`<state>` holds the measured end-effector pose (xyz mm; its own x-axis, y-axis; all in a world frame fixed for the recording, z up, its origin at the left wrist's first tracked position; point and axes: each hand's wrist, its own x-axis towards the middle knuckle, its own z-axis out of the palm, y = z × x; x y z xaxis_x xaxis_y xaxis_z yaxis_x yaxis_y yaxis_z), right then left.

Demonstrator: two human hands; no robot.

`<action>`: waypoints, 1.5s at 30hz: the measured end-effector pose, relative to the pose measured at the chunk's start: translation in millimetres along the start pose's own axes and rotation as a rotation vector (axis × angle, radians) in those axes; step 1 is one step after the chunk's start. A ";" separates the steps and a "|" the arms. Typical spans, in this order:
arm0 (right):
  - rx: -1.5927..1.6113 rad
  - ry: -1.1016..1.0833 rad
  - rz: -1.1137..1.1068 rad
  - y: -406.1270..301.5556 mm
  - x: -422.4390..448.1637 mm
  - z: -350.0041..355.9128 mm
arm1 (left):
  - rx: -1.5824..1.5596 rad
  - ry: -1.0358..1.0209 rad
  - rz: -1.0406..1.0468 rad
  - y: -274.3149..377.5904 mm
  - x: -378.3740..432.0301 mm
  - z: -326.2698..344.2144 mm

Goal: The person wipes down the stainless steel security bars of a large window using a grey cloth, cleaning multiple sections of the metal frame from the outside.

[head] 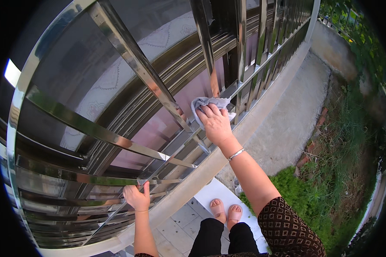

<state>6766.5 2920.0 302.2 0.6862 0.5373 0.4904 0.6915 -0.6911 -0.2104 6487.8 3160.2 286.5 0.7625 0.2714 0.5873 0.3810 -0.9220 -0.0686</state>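
My right hand [215, 123] presses a crumpled grey cloth [197, 104] against the shiny metal window bars, where an upright bar [207, 48] meets the lower cross rail [255, 72]. The cloth wraps partly round the metal, and its underside is hidden by my fingers. Lower and to the left, my left hand [137, 196] grips the same cross rail near another upright, thumb up, with the fingers curled behind it. Behind the bars lie dark-framed window panes [74, 64] with a lace-patterned curtain [107, 78] showing through.
I stand in pink sandals [217, 207] on a white slab [209, 194] beside grey paving tiles [180, 225]. A pale ledge [188, 183] runs under the bars. To the right are a concrete strip [276, 125], red bricks [311, 147] and green plants [289, 186].
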 end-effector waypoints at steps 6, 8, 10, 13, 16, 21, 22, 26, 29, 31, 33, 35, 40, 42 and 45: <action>0.279 0.037 -0.045 -25.7 -22.4 3.1 | -0.099 -0.211 -0.122 -2.1 0.0 -21.9; 0.263 -0.028 0.117 -16.4 -37.3 -1.3 | -0.119 -0.264 -0.130 -4.3 4.3 -25.7; 0.296 -0.221 0.457 -5.2 -63.6 -7.3 | -0.174 -0.344 -0.170 -5.6 8.3 -33.4; 1.091 -0.355 0.803 13.3 -119.5 -1.4 | -0.175 -0.466 -0.080 -12.4 8.9 -44.6; 1.462 -0.543 0.894 -32.7 -119.5 -65.7 | -0.107 -0.470 -0.182 10.4 3.1 -75.4; 1.594 -0.909 0.533 -104.0 -86.3 -141.4 | -1.252 -0.861 -0.725 58.3 2.5 -101.8; 1.636 -0.911 0.369 -111.2 -80.7 -140.6 | -1.557 -0.916 -0.866 69.1 5.2 -111.1; 1.248 -1.088 0.052 -108.9 -56.3 -153.9 | -1.676 -0.636 -0.939 74.5 -1.5 -121.5; 0.665 -1.045 -0.018 -89.6 -51.0 -154.3 | -1.609 -0.331 -1.184 50.7 -0.7 -123.5; 0.601 -1.027 -0.059 -81.2 -46.2 -161.2 | -1.831 -0.219 -1.219 29.2 4.2 -148.7; 0.652 -0.985 -0.050 -83.2 -35.4 -172.3 | -1.927 -0.153 -1.214 16.2 6.9 -176.7; 0.813 -0.932 0.018 -91.6 -21.2 -190.3 | -1.901 -0.154 -1.200 8.9 2.2 -198.5; 1.894 -0.547 0.556 -138.1 27.6 -255.7 | -1.873 0.011 -0.779 -1.2 35.8 -269.6; 2.014 -0.264 0.472 -166.6 48.2 -279.9 | -1.707 0.183 -0.624 2.8 64.3 -292.6; 1.858 -0.063 -0.014 -215.0 75.1 -314.5 | -1.350 0.412 -0.342 15.4 114.2 -320.6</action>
<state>6598.3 2956.9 650.2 0.6551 0.5825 0.4811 -0.0040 0.6395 -0.7688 6413.0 3088.5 611.1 0.4468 0.6442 0.6208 -0.4408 -0.4453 0.7793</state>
